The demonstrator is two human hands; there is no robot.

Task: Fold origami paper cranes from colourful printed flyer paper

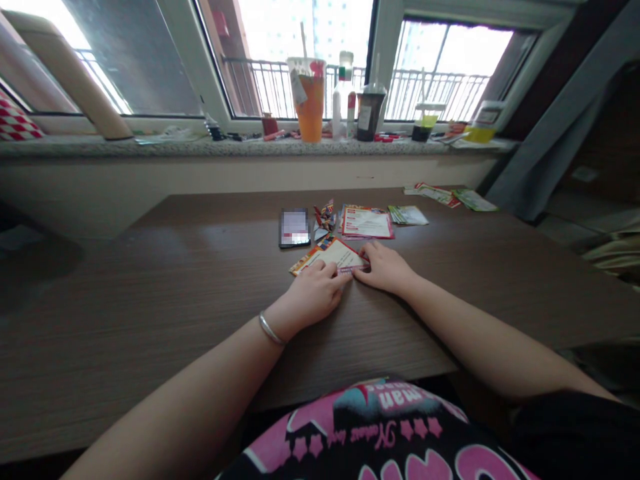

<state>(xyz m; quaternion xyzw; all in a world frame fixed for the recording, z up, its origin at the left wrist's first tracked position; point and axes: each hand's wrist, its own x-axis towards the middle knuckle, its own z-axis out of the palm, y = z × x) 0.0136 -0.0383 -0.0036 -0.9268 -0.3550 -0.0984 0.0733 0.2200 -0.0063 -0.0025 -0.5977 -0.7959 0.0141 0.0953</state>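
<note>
A printed paper sheet [334,251], folded to a point at its far side, lies on the desk before me. It has a pale text panel and a red and yellow border. My left hand [316,291] rests on its near edge, fingers bent and pressing it down, with one finger stretched along the edge. At the right corner, my right hand [386,268] grips the paper between thumb and fingers. The fingertips of both hands nearly meet. Just beyond the sheet stands a small folded paper piece [325,217] in red, yellow and dark colours.
A phone [295,228] lies left of the folded piece. Behind the sheet is a stack of printed sheets [367,222], with green-and-white papers [409,215] beside it and more papers [474,200] at the far right. Drink cups [311,110] and bottles line the windowsill [165,149].
</note>
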